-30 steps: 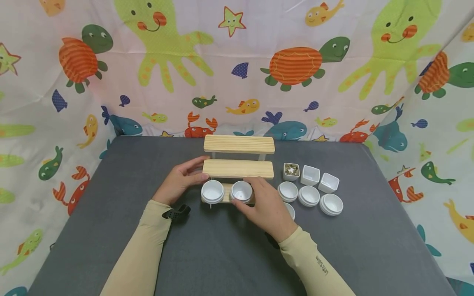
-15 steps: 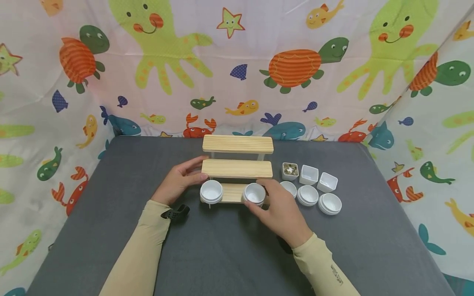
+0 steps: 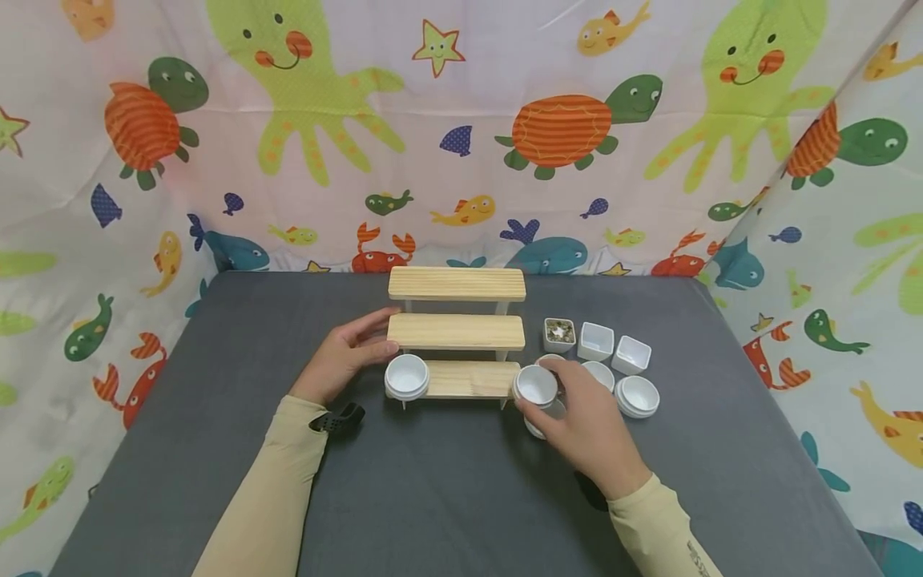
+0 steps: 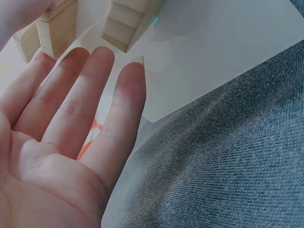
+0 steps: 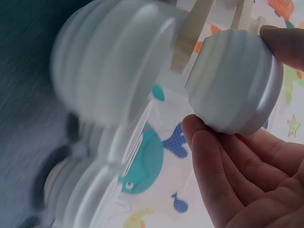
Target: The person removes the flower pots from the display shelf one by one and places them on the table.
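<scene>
My right hand (image 3: 587,425) pinches a small white round pot (image 3: 536,386) between thumb and fingers, above the right end of the lowest shelf. In the right wrist view, this pot (image 5: 232,83) has a ribbed side. Another white round pot (image 3: 407,375) sits on the lowest shelf's left end. My left hand (image 3: 339,357) holds the left end of the middle board of a three-step wooden stand (image 3: 456,332), thumb in front and index behind. In the left wrist view, the other fingers of my left hand (image 4: 71,128) stretch out straight beside the wood.
Right of the stand, several white round pots (image 3: 638,397) stand on the grey cloth (image 3: 433,497). One is partly hidden under the held pot. Behind them are square white pots (image 3: 595,341); one, with speckled contents (image 3: 559,330), is nearest the stand. A patterned curtain (image 3: 324,216) hangs behind.
My right hand has carried the round pot rightward, from the middle of the lowest shelf to beyond its right end. The left hand keeps its place on the stand.
</scene>
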`<state>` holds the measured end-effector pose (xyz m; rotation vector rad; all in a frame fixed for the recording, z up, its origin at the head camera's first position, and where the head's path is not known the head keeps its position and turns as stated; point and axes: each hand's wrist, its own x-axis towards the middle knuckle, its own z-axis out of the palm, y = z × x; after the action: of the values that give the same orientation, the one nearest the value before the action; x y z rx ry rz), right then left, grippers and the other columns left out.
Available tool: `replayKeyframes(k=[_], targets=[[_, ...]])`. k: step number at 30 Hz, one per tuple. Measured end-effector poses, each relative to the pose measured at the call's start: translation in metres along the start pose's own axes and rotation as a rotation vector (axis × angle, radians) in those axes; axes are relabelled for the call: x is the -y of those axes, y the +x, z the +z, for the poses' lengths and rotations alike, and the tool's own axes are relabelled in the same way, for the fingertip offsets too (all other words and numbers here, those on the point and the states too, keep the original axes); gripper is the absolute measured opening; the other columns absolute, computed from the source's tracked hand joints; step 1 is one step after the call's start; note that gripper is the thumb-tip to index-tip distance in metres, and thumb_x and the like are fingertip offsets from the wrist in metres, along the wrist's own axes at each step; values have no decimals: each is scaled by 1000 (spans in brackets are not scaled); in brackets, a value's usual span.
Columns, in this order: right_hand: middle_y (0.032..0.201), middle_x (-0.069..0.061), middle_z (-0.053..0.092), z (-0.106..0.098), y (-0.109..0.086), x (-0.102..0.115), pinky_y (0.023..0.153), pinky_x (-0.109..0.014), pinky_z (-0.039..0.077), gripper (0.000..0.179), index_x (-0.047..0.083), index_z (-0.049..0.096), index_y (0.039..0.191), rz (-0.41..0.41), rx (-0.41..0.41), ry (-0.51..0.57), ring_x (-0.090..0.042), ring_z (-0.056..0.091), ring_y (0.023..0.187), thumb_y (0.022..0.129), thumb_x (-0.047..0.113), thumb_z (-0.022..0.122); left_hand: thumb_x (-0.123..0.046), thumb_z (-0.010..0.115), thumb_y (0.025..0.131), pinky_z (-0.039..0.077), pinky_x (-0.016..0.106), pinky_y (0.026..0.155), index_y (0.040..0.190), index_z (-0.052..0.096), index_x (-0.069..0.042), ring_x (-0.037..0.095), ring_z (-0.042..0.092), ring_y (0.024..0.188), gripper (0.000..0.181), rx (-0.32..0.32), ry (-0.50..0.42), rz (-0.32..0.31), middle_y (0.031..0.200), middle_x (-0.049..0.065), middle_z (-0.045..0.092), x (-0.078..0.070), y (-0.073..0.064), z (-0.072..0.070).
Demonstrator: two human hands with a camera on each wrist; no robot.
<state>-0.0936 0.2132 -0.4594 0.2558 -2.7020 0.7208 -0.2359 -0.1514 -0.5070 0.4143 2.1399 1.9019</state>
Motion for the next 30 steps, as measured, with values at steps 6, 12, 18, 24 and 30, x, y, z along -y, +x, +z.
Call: replayKeyframes(k=[6, 12, 18, 24, 30], targets=[[125, -16, 74, -11, -13, -17, 89, -52, 62, 61, 3, 68, 132, 33, -42, -27, -32, 73, 108, 85, 31, 93, -34, 86, 95, 64, 29, 98, 162, 52, -24, 21, 72, 130, 75, -2, -6, 4, 156, 8, 60, 1, 0, 0], [120, -14, 76, -19, -24, -32, 87, -55, 61, 58, 4, 70, 129, 3, -136, -37, -33, 73, 106, 81, 26, 96, -35, 86, 95, 63, 28, 99, 162, 52, -25, 20, 72, 130, 76, -4, -3, 3, 156, 8, 60, 1, 0, 0], [117, -14, 77, -23, -35, -42, 86, -56, 59, 56, 4, 72, 127, 29, -155, -43, -33, 74, 104, 81, 27, 95, -35, 86, 95, 63, 28, 99, 161, 52, -27, 21, 71, 132, 74, -4, -5, 1, 157, 9, 60, -1, -2, 1], [119, -18, 76, -24, -45, -50, 91, -58, 59, 57, 2, 70, 127, 107, -113, -57, -37, 72, 108, 83, 30, 94, -34, 85, 96, 63, 28, 99, 162, 52, -26, 19, 71, 131, 74, -4, -5, 1, 157, 9, 60, -1, -2, 1], [119, -18, 76, -19, -52, -59, 92, -59, 58, 57, 2, 70, 126, 131, -100, -61, -38, 72, 109, 83, 31, 93, -35, 85, 96, 63, 28, 99, 161, 52, -27, 22, 70, 133, 74, -9, 7, -6, 157, 8, 60, -1, -1, 1]])
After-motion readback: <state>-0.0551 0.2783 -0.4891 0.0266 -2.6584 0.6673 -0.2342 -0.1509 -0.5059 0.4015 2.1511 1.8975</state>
